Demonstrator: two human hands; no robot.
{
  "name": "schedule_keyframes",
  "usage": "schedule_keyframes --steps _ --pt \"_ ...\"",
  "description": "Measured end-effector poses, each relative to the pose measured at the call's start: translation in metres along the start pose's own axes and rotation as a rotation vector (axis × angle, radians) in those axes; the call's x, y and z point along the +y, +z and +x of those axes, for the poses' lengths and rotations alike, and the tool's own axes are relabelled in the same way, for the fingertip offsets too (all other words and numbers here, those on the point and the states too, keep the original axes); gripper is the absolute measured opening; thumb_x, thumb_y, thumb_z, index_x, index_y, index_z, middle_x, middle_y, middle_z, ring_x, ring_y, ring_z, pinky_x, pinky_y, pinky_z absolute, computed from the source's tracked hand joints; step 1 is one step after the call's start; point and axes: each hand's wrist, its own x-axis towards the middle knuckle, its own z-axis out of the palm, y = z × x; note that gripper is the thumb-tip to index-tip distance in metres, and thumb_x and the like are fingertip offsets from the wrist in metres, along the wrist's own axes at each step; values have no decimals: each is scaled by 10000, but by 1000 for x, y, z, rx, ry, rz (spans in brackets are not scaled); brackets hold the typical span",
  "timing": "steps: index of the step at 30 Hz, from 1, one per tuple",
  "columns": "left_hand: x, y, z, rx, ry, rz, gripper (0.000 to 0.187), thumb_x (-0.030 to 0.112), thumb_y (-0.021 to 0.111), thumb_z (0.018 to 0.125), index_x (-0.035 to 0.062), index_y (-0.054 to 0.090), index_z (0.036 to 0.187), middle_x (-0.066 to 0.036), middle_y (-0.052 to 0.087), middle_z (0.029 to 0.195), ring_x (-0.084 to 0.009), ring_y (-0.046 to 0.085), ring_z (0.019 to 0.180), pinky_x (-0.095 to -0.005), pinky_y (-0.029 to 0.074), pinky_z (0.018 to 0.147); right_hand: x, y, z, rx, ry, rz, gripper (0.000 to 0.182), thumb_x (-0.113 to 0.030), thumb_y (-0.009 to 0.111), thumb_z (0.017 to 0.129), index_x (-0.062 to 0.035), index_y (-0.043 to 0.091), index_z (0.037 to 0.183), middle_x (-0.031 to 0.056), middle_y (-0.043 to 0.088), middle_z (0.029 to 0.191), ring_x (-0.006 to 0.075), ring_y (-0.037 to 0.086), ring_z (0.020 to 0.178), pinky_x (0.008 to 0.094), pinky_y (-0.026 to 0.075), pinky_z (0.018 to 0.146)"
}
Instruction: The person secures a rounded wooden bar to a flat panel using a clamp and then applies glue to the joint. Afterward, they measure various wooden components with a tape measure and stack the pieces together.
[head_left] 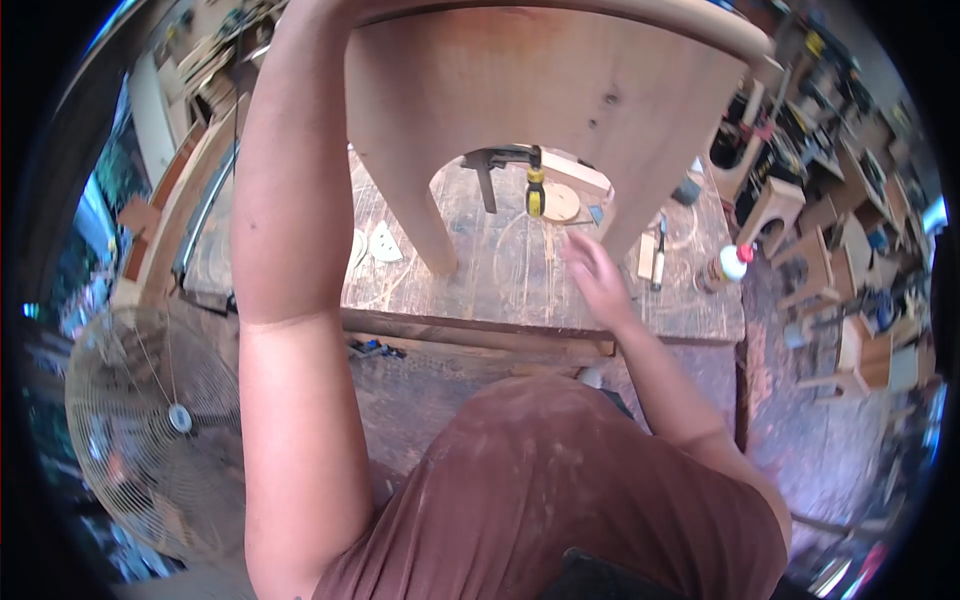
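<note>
A pale wooden stool-like piece (540,75) with an arched cutout and two legs stands tilted on the workbench (490,290). My left arm stretches up along its left side, and my left hand is beyond the top edge of the head view. Near the foot of its right leg, my right hand (598,280) hovers over the bench, fingers extended and somewhat blurred, holding nothing visible. Through the arch shows a bar clamp with a yellow and black handle (536,190). A round wooden disc (560,203) lies beside the clamp.
Right of my hand lie a small wood block (646,257) and a chisel-like tool (658,262). A white bottle with a red cap (733,264) stands near the right edge. A large fan (150,430) is at lower left. Wooden chairs (865,355) crowd the right side.
</note>
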Motion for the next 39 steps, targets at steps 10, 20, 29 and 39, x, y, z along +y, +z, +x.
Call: schedule_keyframes --steps 10,20,29,39 --pt "31 -7 -16 5 -62 88 362 413 654 910 103 744 1075 -158 732 954 -232 692 873 -354 510 802 -15 9 111 -262 -50 20 414 -91 619 942 23 490 1319 107 627 1213 175 601 1135 320 497 967" --pt "22 0 -1 -7 -72 73 336 329 636 920 35 723 1057 -156 729 910 -190 669 824 -344 507 772 -16 25 107 -52 -162 -102 503 -167 741 854 -13 520 1279 51 614 1157 119 584 1053 299 478 934" --pt "14 3 4 10 -119 110 318 318 659 914 8 726 946 -131 672 716 -153 598 675 -360 483 640 -55 29 100 29 29 -453 426 -140 746 853 4 577 1216 106 679 1104 149 650 1003 306 495 924" --pt "-21 10 12 15 7 -13 660 672 623 833 64 737 1065 -151 711 826 -253 681 763 -396 522 760 -49 42 92 295 -57 -355 395 -193 813 773 4 604 1043 105 673 865 197 645 781 329 504 759"
